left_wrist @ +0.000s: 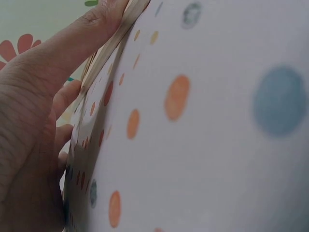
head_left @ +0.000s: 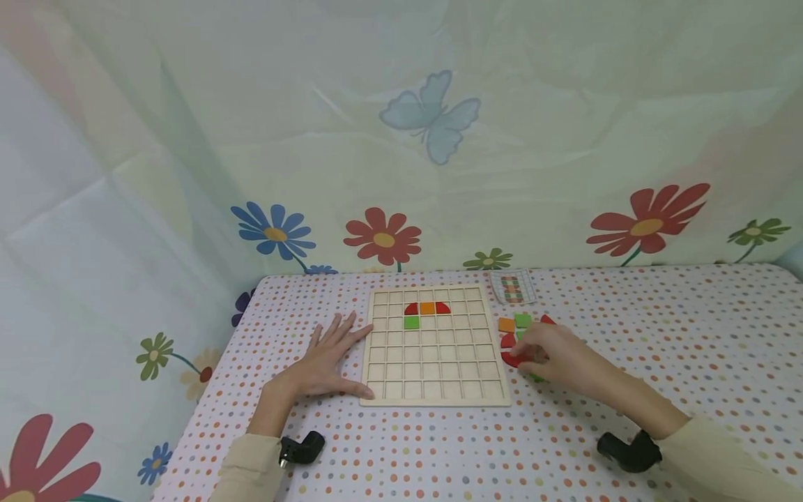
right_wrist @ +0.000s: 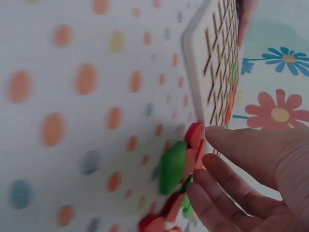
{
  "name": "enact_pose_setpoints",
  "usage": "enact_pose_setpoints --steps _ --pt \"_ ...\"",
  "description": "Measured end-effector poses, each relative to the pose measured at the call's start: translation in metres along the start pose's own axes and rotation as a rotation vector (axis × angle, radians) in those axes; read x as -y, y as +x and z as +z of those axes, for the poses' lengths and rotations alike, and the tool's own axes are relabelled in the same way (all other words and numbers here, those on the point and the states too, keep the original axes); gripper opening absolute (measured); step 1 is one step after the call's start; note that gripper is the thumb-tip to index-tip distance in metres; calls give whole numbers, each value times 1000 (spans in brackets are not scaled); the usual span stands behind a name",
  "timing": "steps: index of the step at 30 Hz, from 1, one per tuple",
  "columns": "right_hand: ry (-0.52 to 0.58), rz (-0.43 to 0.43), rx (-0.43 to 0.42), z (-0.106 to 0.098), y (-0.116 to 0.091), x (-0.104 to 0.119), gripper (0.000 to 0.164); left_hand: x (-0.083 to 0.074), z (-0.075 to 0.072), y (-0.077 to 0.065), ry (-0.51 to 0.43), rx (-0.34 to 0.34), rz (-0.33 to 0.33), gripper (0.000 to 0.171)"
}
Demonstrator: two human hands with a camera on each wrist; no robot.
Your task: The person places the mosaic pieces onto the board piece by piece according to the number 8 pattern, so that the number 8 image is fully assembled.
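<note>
A pale wooden grid board (head_left: pixel 439 355) lies on the table. An orange square (head_left: pixel 427 308) sits in it between two red quarter-round pieces, with a green square (head_left: pixel 411 323) below the left one. My left hand (head_left: pixel 323 364) rests with fingers spread at the board's left edge, thumb and a fingertip on its rim. To the board's right, my right hand (head_left: pixel 557 354) reaches over a group of loose pieces, partly covering them. In the right wrist view its fingers are loosely bent, thumb tip close to a red piece (right_wrist: pixel 194 134), beside a green piece (right_wrist: pixel 173 166).
A small printed card (head_left: pixel 512 287) with a coloured pattern lies beyond the loose pieces, by the board's upper right corner. Among those pieces are an orange square (head_left: pixel 506 325) and a green square (head_left: pixel 523 320). A flowered curtain (head_left: pixel 539 209) hangs behind the dotted tablecloth (head_left: pixel 439 453).
</note>
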State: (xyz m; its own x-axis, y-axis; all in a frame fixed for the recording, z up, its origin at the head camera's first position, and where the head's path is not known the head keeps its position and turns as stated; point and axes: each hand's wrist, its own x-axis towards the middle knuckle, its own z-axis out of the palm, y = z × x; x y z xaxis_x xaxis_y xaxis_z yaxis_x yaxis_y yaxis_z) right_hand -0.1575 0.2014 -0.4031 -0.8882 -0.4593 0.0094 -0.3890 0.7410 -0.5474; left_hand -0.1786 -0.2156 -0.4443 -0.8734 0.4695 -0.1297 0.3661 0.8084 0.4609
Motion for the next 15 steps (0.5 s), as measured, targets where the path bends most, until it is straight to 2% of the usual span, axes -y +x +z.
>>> enact_pose_setpoints --steps 7,12,15 --pt "-32 33 -72 5 -20 -13 30 -1 0 0 11 -3 -6 115" --pt "-33 49 -110 10 -24 -17 33 -2 -1 0 6 2 -5 116" --pt "-21 70 -97 10 -22 -17 34 -1 -2 -1 3 -1 1 116"
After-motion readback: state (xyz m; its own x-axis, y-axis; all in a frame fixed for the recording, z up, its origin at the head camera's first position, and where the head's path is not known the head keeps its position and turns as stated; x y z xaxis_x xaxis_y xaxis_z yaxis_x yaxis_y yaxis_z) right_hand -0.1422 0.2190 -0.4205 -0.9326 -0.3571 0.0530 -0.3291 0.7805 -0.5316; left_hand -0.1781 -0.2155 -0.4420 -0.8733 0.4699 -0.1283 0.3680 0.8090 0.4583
